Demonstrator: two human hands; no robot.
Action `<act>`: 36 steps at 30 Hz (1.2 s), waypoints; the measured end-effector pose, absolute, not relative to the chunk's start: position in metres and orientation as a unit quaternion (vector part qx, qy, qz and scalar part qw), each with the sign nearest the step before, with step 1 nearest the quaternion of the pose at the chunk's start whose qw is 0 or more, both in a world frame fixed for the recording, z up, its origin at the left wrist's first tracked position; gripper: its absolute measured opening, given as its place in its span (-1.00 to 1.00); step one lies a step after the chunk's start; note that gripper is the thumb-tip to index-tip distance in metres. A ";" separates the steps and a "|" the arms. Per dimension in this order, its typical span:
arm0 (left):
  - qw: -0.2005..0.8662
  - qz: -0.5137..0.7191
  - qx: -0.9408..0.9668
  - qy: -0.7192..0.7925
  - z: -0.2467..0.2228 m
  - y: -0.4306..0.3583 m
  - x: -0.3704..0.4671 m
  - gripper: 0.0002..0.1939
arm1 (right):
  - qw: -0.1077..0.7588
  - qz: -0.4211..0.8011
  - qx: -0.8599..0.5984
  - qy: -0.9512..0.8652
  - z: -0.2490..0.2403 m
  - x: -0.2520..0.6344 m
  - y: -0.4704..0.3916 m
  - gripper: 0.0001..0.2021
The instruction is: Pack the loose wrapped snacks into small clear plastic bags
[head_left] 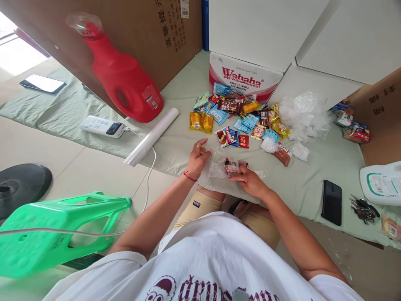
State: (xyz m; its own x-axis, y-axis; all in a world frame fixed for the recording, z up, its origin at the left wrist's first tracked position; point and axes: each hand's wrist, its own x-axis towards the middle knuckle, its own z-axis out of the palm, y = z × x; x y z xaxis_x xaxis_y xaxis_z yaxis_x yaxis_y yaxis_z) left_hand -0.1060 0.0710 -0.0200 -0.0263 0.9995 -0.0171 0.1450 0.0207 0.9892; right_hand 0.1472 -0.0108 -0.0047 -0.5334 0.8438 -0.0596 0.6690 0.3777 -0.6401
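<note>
My right hand (249, 181) has its fingers closed on the near right side of a red-brown snack packet (232, 166). The packet lies in a clear plastic bag (216, 168) at the front of the green cloth. Just left of the bag is my left hand (199, 159), its fingers apart and holding nothing. Beyond both hands sits a loose pile of wrapped snacks, among them a brown cocoa packet (230, 105), a yellow packet (200, 121) and a small red packet (243, 141).
Crumpled clear bags (305, 115) lie right of the pile, before a Wahaha carton (244, 75). Leftward are a plastic film roll (152, 136), a white power strip (102, 126), a red jug (125, 79) and a green stool (40, 230). A black phone (332, 202) and keys (364, 210) lie right.
</note>
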 end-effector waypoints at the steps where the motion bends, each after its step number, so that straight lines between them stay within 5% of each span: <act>1: 0.479 0.454 0.533 0.529 -0.019 0.075 -0.104 -0.32 | 0.143 0.312 -0.461 -0.818 -0.006 0.147 -0.011 -0.57; 5: 0.595 0.359 0.562 0.448 -0.015 0.089 -0.086 0.08 | 0.161 0.325 -0.451 -0.815 -0.009 0.148 -0.011 -0.60; 7: 0.617 0.346 0.559 0.434 -0.012 0.094 -0.079 0.12 | 0.169 0.330 -0.445 -0.815 -0.007 0.148 -0.010 -0.62; 14: 0.421 0.333 0.792 0.292 0.003 0.076 -0.121 -0.72 | 0.184 0.349 -0.484 -0.781 0.005 0.145 -0.008 -0.84; 19: 0.296 0.173 0.904 0.253 0.002 0.039 -0.163 -0.67 | 0.223 0.393 -0.488 -0.747 0.010 0.147 -0.010 -0.77; 23: 0.341 0.277 0.813 0.383 -0.001 0.031 -0.165 -0.76 | 0.222 0.420 -0.454 -0.754 0.018 0.146 -0.009 -0.45; 28: 0.267 0.270 0.644 0.664 -0.005 0.047 -0.115 -0.61 | 0.178 0.338 -0.460 -0.801 0.019 0.141 -0.003 -0.52; 36: 0.378 0.246 0.637 0.625 0.009 0.053 -0.087 -0.63 | 0.171 0.308 -0.449 -0.821 0.011 0.142 -0.006 -0.58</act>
State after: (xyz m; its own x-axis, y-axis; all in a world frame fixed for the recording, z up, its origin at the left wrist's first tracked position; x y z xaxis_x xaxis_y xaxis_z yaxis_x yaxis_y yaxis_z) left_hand -0.0870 0.0525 0.0089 0.0979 0.9823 -0.1599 0.6108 0.0675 0.7889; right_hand 0.1421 -0.0060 0.0112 -0.5372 0.8434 0.0042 0.6321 0.4059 -0.6601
